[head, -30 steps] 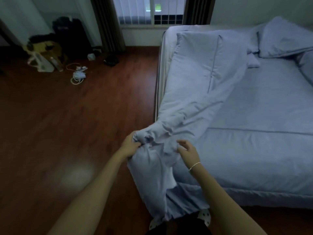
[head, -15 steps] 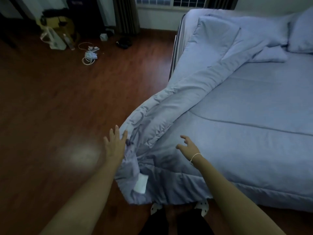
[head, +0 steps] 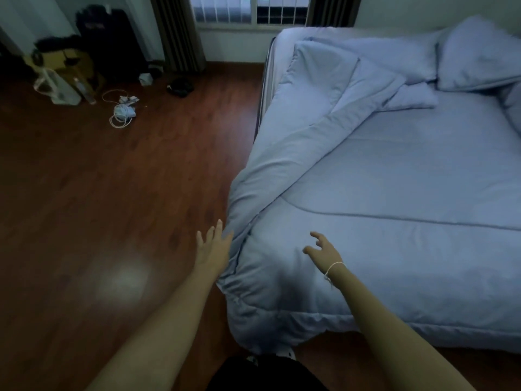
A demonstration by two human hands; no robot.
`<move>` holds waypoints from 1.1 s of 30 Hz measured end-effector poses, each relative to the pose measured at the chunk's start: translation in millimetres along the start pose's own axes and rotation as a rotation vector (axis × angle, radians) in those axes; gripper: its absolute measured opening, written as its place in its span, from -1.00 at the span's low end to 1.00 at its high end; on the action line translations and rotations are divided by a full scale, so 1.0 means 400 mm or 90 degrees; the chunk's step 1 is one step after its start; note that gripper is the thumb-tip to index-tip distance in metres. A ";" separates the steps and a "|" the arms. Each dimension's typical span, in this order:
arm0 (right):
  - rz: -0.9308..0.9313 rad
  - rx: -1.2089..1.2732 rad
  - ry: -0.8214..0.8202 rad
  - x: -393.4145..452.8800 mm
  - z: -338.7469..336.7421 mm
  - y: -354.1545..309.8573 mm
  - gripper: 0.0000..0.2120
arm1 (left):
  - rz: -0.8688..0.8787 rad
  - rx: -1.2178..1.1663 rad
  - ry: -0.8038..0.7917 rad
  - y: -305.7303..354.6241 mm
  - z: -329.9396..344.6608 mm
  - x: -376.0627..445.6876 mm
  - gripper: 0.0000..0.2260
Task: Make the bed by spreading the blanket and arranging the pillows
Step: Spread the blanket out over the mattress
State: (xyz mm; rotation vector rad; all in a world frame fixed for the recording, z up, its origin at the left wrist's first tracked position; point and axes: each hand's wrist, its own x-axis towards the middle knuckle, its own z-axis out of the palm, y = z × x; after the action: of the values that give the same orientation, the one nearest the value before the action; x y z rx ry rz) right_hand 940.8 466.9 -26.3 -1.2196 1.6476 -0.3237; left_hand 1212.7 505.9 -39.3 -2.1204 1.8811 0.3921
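A pale blue blanket point(head: 394, 193) covers most of the bed point(head: 267, 80). One long strip of it is folded back along the left edge, from the near corner to the head end. My left hand point(head: 212, 249) is open with straight fingers, at the blanket's near left corner, its thumb side touching the hanging fold. Over the near corner, my right hand point(head: 324, 251) hovers with fingers spread and loosely bent, holding nothing. A large pillow point(head: 476, 55) leans at the far right, and a smaller flat pillow point(head: 411, 97) lies below it.
Dark wooden floor point(head: 112, 207) fills the left half. Against the far wall stand dark bags point(head: 110, 43), a white bag point(head: 56, 88), a bottle point(head: 81, 90) and a coiled white cable point(head: 121, 112). A curtained window point(head: 251, 9) is behind the bed.
One second ago both hands held the bunched blanket corner. They let it go, and the corner now lies flatter over the bed's near left corner. Both hands stay open beside it.
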 end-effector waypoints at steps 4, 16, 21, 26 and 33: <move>-0.046 0.001 0.041 0.034 -0.044 -0.055 -0.45 | 0.047 -0.035 0.067 0.053 -0.098 0.064 -0.50; -0.028 0.181 0.178 0.273 -0.054 -0.198 -0.37 | 0.152 -0.091 0.087 0.090 -0.206 0.477 -0.54; 0.091 0.286 0.242 0.444 0.019 -0.283 -0.27 | 0.202 -0.085 0.071 0.065 -0.214 0.734 -0.46; 0.155 0.280 0.264 0.629 0.090 -0.385 -0.30 | 0.309 -0.136 -0.033 0.043 -0.193 0.938 -0.29; 0.144 0.263 0.222 0.718 0.212 -0.527 -0.51 | 0.279 -0.216 -0.010 -0.245 -0.237 1.071 -0.55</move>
State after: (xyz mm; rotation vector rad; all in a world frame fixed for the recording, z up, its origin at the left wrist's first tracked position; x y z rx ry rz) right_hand 1136.7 161.7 -77.8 -0.6858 1.8752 -0.7255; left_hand 1361.4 87.9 -111.9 -1.8611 2.4104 0.8724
